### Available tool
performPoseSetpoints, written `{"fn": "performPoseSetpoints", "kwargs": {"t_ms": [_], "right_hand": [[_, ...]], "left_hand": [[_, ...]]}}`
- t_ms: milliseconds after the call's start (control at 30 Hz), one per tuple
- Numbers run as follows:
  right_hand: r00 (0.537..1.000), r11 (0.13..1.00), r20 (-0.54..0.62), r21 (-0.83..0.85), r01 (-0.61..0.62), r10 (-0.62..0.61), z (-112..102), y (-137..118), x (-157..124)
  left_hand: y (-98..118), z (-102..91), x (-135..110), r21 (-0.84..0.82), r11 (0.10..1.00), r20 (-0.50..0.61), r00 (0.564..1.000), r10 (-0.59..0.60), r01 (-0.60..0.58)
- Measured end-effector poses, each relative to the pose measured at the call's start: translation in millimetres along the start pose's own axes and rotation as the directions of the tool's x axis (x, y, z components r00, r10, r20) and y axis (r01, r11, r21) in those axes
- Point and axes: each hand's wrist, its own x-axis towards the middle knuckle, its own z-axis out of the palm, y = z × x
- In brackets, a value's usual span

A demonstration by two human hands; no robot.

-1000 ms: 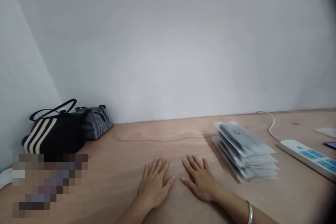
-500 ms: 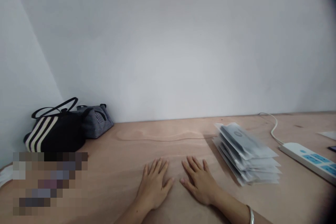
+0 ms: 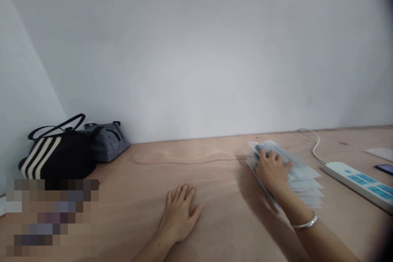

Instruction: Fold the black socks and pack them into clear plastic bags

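Observation:
My right hand (image 3: 273, 170) lies on a stack of clear plastic packets with dark printed inserts (image 3: 305, 182). Its fingers cover the near part of the top packet, and the blur hides any grip. A silver bangle (image 3: 303, 223) circles my right wrist. My left hand (image 3: 179, 215) rests palm down on the plywood table (image 3: 221, 180), fingers spread, touching nothing else.
A black tote with cream stripes (image 3: 53, 155) and a striped grey pouch (image 3: 107, 143) sit at the far left. A white power strip (image 3: 357, 182) with a cable (image 3: 316, 147) lies right of the stack, near a phone (image 3: 384, 169). A pixelated patch (image 3: 52, 217) covers the lower left.
My right hand has moved from the table up onto the packet stack, which looks slightly shifted. My left hand has stayed in place.

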Motion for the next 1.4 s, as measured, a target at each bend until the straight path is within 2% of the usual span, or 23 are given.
{"fn": "performPoseSetpoints", "kwargs": {"t_ms": [100,300,367,433,500,533,567,633,700,733,767,800,900,933,1000,1067,1167,1267,1400], "right_hand": [[0.999,0.999,0.032,-0.038,-0.001,0.002,10,1,-1],[0.995,0.998,-0.085,-0.044,0.047,-0.051,6,4,-4],[0.986,0.995,-0.135,-0.018,0.096,-0.098,3,2,-7],[0.96,0.976,-0.193,0.039,0.212,-0.201,1,-7,-15],[0.895,0.905,-0.272,0.14,0.401,-0.355,2,-22,-28],[0.84,0.834,-0.319,0.203,0.513,-0.44,1,-32,-37],[0.779,0.743,-0.371,0.272,0.611,-0.506,1,-41,-46],[0.637,0.502,-0.447,0.392,0.771,-0.628,-3,-59,-64],[0.501,0.284,-0.448,0.468,0.837,-0.74,-9,-70,-78],[0.459,0.223,-0.427,0.495,0.84,-0.779,-12,-73,-83],[0.448,0.207,-0.393,0.521,0.828,-0.803,-15,-74,-86],[0.472,0.231,-0.349,0.55,0.803,-0.81,-16,-74,-88],[0.662,0.404,-0.183,0.665,0.628,-0.727,-11,-71,-90],[0.711,0.44,-0.129,0.706,0.555,-0.691,-6,-70,-91],[0.764,0.456,-0.049,0.778,0.433,-0.643,4,-70,-92],[0.787,0.447,0.007,0.827,0.342,-0.617,12,-73,-92],[0.818,0.5,0.135,0.842,0.202,-0.559,13,-81,-92],[0.824,0.591,0.279,0.803,0.081,-0.492,6,-96,-90],[0.822,0.656,0.364,0.754,0.016,-0.438,-2,-126,-82]], "left_hand": [[1,-2.0,-1,-0.014,1.0,0.009,1.0,-0.003,0.003],[3,-1.9,0,-0.056,0.998,0.008,1.0,0.0,0.001],[1,-0.3,1,-0.087,0.996,-0.01,1.0,-0.002,0.001],[-5,0.4,2,-0.139,0.99,-0.045,0.999,-0.013,0.006],[-16,-1.0,4,-0.193,0.981,-0.116,0.993,-0.037,0.014],[-22,-2.9,5,-0.212,0.977,-0.163,0.985,-0.058,0.023],[-29,-5.6,6,-0.226,0.973,-0.212,0.974,-0.084,0.034],[-41,-13.3,7,-0.248,0.967,-0.307,0.942,-0.138,0.061],[-47,-22.8,7,-0.268,0.961,-0.365,0.917,-0.16,0.061],[-47,-27.6,7,-0.274,0.96,-0.377,0.913,-0.153,0.048],[-46,-32.0,6,-0.278,0.96,-0.381,0.914,-0.138,0.029],[-42,-35.7,5,-0.279,0.96,-0.374,0.92,-0.112,0.004],[-25,-42.1,0,-0.25,0.961,-0.312,0.949,0.037,-0.119],[-18,-42.8,-3,-0.226,0.958,-0.27,0.956,0.111,-0.175],[-7,-42.4,-7,-0.175,0.946,-0.148,0.957,0.248,-0.273],[0,-40.2,-11,-0.141,0.945,-0.01,0.955,0.296,-0.294],[5,-34.2,-13,-0.094,0.984,0.1,0.982,0.16,-0.151],[7,-26.6,-13,-0.039,0.999,0.088,0.996,0.006,-0.002],[9,-18.8,-10,-0.002,0.998,0.016,0.998,-0.066,0.066]]}}
